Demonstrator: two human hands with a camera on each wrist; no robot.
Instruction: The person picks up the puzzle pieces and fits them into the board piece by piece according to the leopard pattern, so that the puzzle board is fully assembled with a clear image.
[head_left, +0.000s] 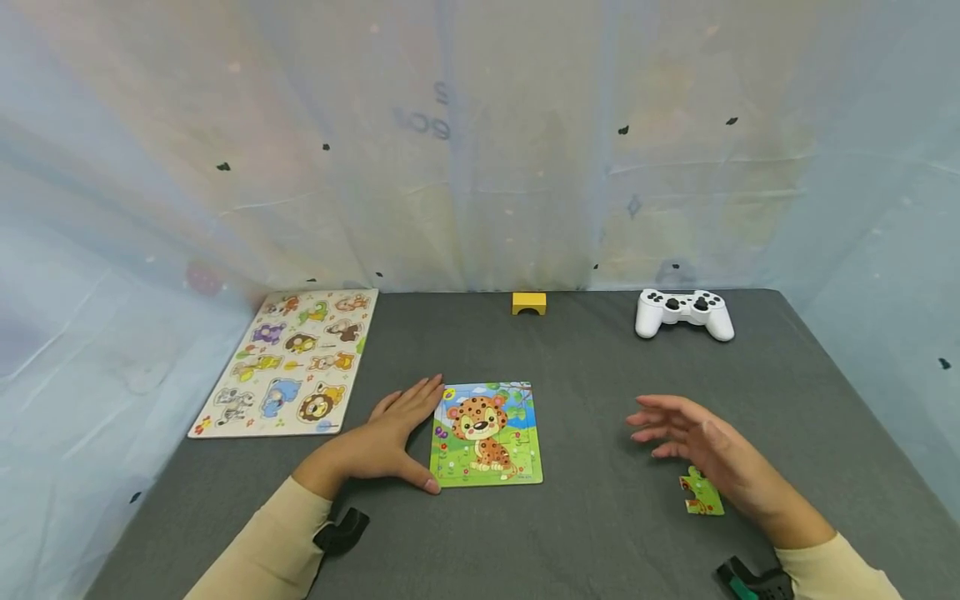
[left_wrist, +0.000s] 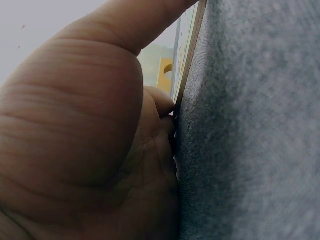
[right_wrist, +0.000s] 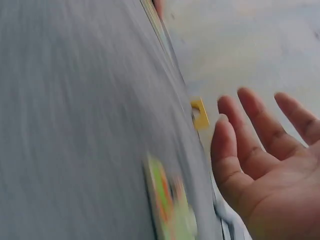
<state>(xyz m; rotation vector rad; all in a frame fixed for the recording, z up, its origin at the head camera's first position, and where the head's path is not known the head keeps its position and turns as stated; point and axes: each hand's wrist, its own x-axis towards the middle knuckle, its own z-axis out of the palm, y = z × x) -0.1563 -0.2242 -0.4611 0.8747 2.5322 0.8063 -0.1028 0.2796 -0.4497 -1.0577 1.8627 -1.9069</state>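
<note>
A square jigsaw puzzle [head_left: 487, 435] with a cartoon leopard lies flat on the grey table. Along its left side rests my left hand [head_left: 393, 433], fingertips at the upper left corner and thumb at the lower left. In the left wrist view this hand [left_wrist: 75, 120] lies low against the cloth, beside the board's edge. My right hand [head_left: 712, 450] hovers with relaxed fingers and holds nothing. Under it lies a loose green puzzle piece [head_left: 702, 493], partly covered by the hand in the head view. The same piece [right_wrist: 170, 205] looks blurred in the right wrist view.
An animal peg board [head_left: 296, 367] lies at the far left. A yellow arch block [head_left: 528, 302] stands at the table's back edge, and a white game controller [head_left: 684, 312] lies at the back right. Pale plastic sheeting [head_left: 480, 150] hangs behind and around the table.
</note>
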